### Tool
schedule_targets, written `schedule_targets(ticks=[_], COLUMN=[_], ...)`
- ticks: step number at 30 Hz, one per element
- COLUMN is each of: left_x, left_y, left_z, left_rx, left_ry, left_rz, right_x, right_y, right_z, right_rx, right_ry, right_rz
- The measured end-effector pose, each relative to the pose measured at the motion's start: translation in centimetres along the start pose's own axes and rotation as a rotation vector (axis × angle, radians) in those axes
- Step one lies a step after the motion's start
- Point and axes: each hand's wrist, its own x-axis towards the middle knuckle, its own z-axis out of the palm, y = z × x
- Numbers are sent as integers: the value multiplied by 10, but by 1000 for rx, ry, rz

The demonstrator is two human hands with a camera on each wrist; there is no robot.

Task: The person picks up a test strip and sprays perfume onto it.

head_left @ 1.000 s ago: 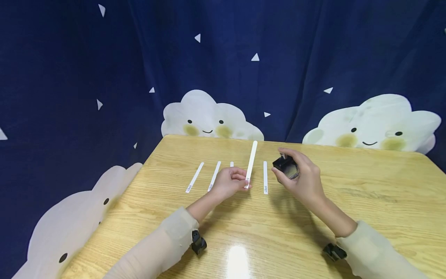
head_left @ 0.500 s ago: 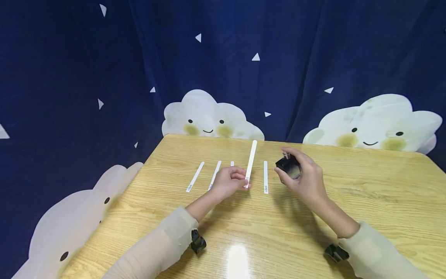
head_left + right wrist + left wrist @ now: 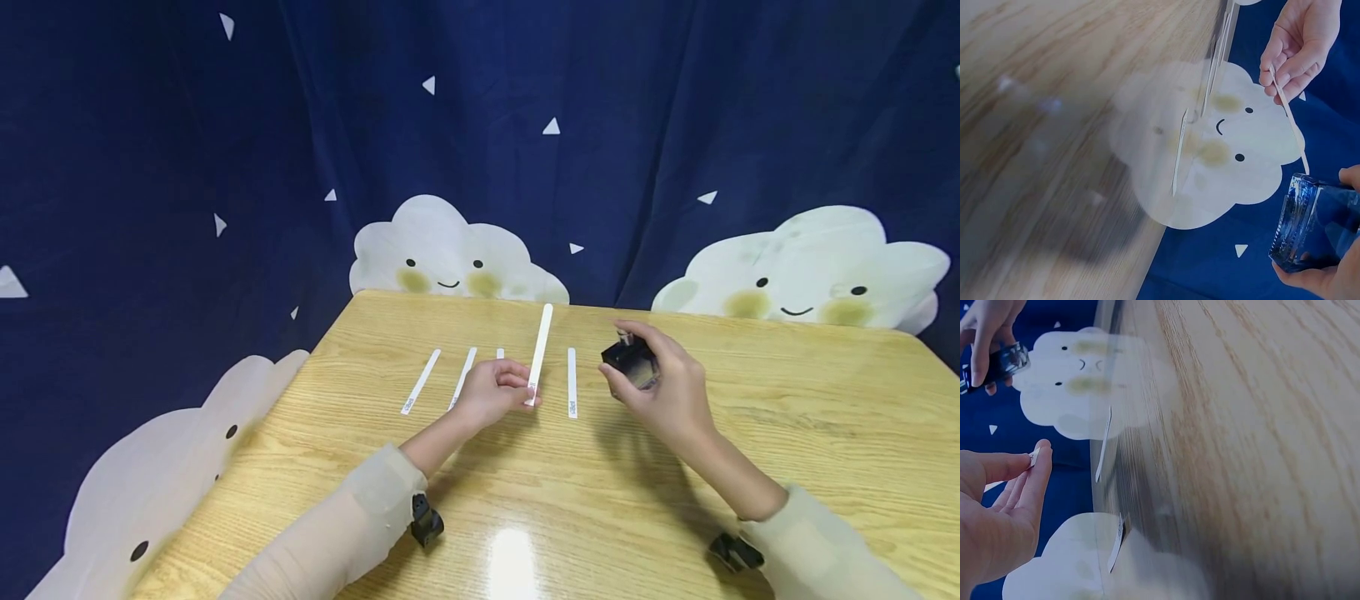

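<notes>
Left hand: my left hand (image 3: 491, 393) is pinching the near end of a long white paper strip (image 3: 540, 350) between thumb and curled fingers (image 3: 1035, 469); the strip is rising off the table and slanting away toward the far edge.

Right hand: my right hand (image 3: 667, 387) is wrapping its curled fingers and thumb around a small dark glass perfume bottle (image 3: 632, 363), my index finger lying over its top; I am holding it above the table, just right of the raised strip and apart from it.

Bottle: seen from the right wrist, the perfume bottle (image 3: 1310, 225) is looking square, blue-tinted and see-through.

Other strips: four more white strips are lying flat on the wooden table (image 3: 750, 433): two (image 3: 420, 381) (image 3: 462, 377) left of my left hand, one (image 3: 499, 353) partly hidden behind it, and one (image 3: 572, 382) between my two hands.

Backdrop: a dark blue curtain with smiling clouds (image 3: 450, 250) is hanging behind the table's far edge.
</notes>
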Motion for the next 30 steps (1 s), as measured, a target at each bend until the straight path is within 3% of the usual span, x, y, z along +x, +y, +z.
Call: schedule_targets(ticks=[11, 30], left_x=[3, 14], left_y=[-1, -10], left_z=[-1, 3], left_rx=[9, -108], left_ry=[13, 52], left_rz=[-42, -226], right_x=[-3, -10], right_y=[3, 8], right_z=[-9, -15], right_rx=[-21, -43], right_ry=[-29, -38], right_rz=[22, 18])
